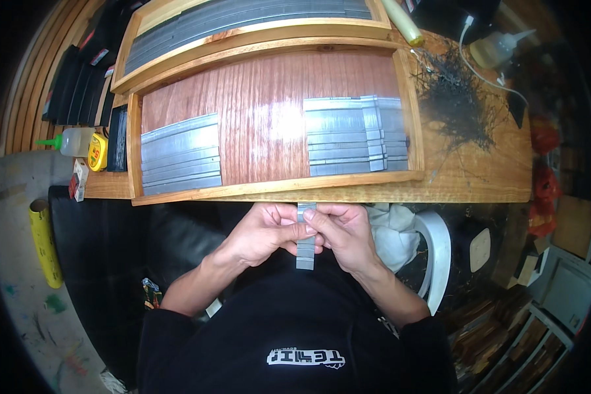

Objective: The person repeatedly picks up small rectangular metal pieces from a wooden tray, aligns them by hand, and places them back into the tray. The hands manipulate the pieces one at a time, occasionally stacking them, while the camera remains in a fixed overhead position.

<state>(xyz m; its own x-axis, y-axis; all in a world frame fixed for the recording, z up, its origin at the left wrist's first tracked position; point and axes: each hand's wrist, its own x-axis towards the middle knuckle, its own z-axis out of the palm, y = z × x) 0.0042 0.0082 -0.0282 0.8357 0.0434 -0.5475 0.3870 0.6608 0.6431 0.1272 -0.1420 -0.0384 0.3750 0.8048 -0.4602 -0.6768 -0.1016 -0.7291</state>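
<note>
Pinching strip (305,258) firmly between left hand (266,230) and right hand (349,236) | holding it near of tray (276,190) | noted inside, left and right: slats (180,157) | noted far right: strands (456,98)

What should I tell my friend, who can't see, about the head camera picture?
A person's left hand and right hand pinch a banded grey strip, in front of a wooden tray holding grey pieces at both sides. Another tray of grey pieces lies behind it.
</note>
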